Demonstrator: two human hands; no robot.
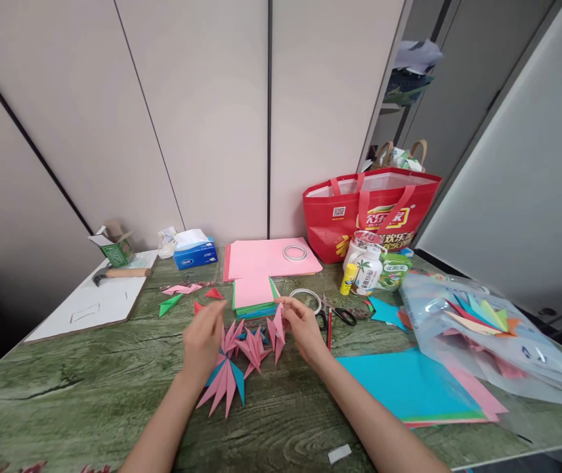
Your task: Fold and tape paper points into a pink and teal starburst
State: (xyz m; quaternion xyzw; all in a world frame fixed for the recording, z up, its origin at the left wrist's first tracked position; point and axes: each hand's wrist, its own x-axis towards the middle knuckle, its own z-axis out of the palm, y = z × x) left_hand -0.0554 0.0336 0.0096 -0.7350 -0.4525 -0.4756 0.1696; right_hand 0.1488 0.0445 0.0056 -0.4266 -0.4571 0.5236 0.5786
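Note:
My right hand [303, 325] pinches the top of a pink folded paper piece [276, 336], which hangs with its points downward. My left hand [203, 336] is closed, its fingertips drawn together; whether anything is between them I cannot make out. Just beside it lies a pink and blue folded-paper star [226, 381] with long spread points. Between my hands rests another pink pointed paper piece [253, 349], partly overlapping blue folds. Behind them stands a stack of square coloured paper [254, 291], pink on top with green and blue below.
Scissors [345, 316], a red pen [329, 328] and a tape roll [305, 291] lie right of the stack. A glue stick [348, 279], white bottle [368, 269] and red bag [320, 226] stand behind. Blue sheets [399, 381] lie right; a hammer [128, 272] and tissue box [195, 255] left.

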